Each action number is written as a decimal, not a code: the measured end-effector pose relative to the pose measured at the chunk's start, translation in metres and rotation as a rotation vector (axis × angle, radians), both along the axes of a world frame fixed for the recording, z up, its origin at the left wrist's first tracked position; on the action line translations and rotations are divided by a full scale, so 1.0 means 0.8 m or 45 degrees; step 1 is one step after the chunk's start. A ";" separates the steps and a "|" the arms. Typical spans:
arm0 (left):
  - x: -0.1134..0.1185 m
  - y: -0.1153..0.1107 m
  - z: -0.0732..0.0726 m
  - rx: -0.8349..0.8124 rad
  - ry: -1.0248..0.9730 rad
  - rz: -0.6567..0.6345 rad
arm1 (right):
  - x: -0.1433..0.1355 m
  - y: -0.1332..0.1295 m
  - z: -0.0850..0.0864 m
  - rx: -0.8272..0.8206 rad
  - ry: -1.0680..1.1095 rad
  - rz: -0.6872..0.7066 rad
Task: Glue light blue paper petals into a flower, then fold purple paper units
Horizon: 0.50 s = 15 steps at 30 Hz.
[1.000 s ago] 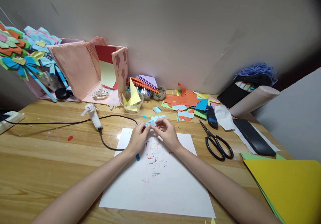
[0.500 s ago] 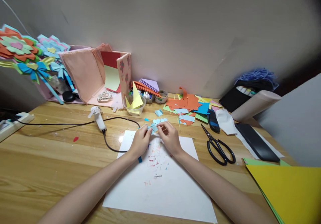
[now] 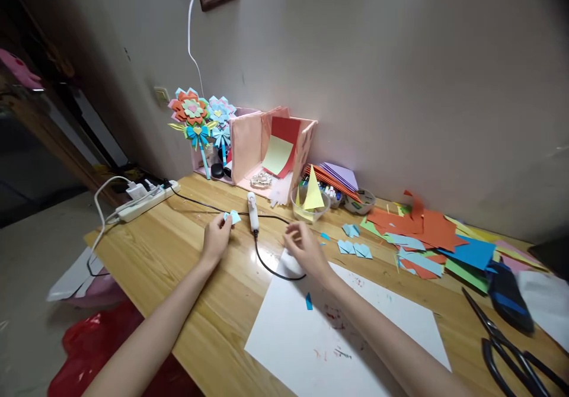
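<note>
My left hand (image 3: 216, 238) pinches a small light blue folded paper piece (image 3: 233, 216) over the wood table, left of the glue gun. The white glue gun (image 3: 252, 212) stands between my hands, its black cord curving toward the paper. My right hand (image 3: 304, 246) hovers at the upper left corner of the white sheet (image 3: 284, 338), fingers curled but apart, with nothing visible in them. Light blue folded hearts (image 3: 354, 249) lie to the right of my right hand, with one more folded piece (image 3: 351, 230) behind them.
A clear bowl (image 3: 311, 207) holds yellow paper. Behind stand a pink box (image 3: 249, 148) and paper flowers (image 3: 192, 108). A power strip (image 3: 149, 201) is at the table's left edge. Coloured scraps (image 3: 427, 228), a blue-black cutter (image 3: 509, 296) and scissors (image 3: 507, 343) lie right.
The view has swung left. My hands have parted; my left hand has moved left with a light blue piece, and my right hand has opened away from the folded pieces.
</note>
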<state>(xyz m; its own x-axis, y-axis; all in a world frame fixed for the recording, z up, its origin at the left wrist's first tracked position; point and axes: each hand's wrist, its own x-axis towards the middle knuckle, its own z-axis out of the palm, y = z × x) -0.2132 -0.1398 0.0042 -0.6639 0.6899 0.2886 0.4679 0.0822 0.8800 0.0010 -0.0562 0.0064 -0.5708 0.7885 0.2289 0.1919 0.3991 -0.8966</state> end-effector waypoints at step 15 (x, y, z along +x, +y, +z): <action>-0.026 0.017 -0.021 -0.195 0.020 -0.065 | -0.136 0.029 -0.015 0.077 -0.009 -0.126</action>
